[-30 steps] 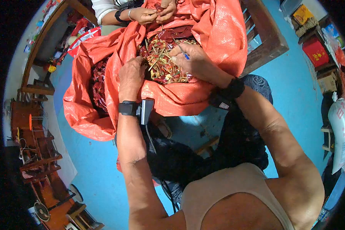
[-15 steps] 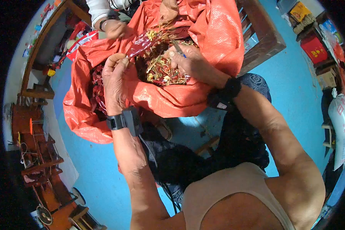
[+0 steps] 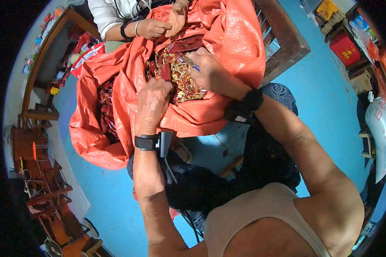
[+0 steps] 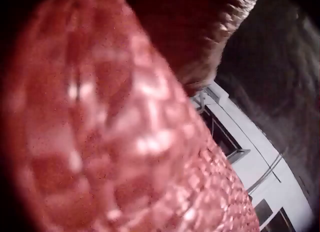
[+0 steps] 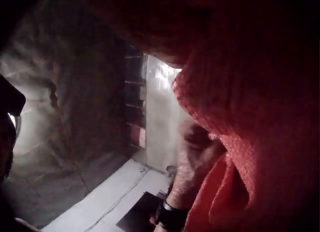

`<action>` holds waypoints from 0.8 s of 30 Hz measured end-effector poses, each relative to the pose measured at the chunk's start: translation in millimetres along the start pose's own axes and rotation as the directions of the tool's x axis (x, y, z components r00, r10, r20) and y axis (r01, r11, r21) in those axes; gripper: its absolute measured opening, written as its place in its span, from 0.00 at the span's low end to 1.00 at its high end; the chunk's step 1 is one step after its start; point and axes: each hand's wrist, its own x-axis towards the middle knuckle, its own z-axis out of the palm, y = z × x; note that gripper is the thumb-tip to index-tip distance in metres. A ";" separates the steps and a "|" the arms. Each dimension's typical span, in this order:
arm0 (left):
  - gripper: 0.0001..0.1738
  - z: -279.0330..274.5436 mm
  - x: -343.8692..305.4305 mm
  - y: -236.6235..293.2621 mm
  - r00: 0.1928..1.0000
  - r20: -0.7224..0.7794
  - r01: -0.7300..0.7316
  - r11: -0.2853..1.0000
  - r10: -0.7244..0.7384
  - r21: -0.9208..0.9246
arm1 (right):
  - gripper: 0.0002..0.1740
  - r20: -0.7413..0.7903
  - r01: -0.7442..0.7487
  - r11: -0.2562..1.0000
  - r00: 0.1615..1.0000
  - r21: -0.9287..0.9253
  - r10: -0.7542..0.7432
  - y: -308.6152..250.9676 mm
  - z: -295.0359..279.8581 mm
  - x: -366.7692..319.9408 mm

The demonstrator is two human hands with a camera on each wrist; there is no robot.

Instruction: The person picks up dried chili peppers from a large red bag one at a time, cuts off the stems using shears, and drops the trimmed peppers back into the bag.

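An orange-red woven sack (image 3: 197,122) lies open in the head view, holding cut stems and yellowish bits (image 3: 186,88) with dark red dried peppers. My left hand (image 3: 153,103) is at the near left of this pile, fingers curled on a long dark red pepper (image 3: 164,71). To the right, my right hand (image 3: 212,73) grips a small tool with a blue part (image 3: 196,67), its tip over the pile; the tool's type is unclear. Sack cloth (image 4: 150,142) fills much of the left wrist view; my fingers are hidden there. Red cloth (image 5: 240,147) covers the right side of the right wrist view.
Across the sack, another person's hand (image 3: 152,28) wears a dark band and a bracelet. More dark red peppers (image 3: 107,109) lie in the sack's left opening. A wooden chair frame (image 3: 287,47) stands at the right; wooden furniture (image 3: 43,171) lines the left side.
My left hand lifted a dark red pepper toward the left, then came back right and down over the pile. My right hand stays close by with the tool. The other person's hands have shifted.
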 end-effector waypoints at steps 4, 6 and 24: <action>0.07 -7.6 -0.2 -4.2 0.982 -0.155 0.104 0.994 -0.108 -0.035 | 0.10 0.001 0.090 0.983 0.996 -0.161 -0.091 -1.9 -6.2 -1.8; 0.07 -2.9 -3.6 -2.7 0.945 -0.202 0.210 0.950 -0.258 -0.230 | 0.10 -0.034 0.134 0.974 0.989 -0.184 -0.142 -2.8 0.5 -2.1; 0.06 12.5 -1.1 12.2 0.763 0.256 0.190 -0.172 -0.593 -0.966 | 0.13 -0.014 -0.246 0.754 0.947 0.610 0.320 -30.2 -16.7 10.5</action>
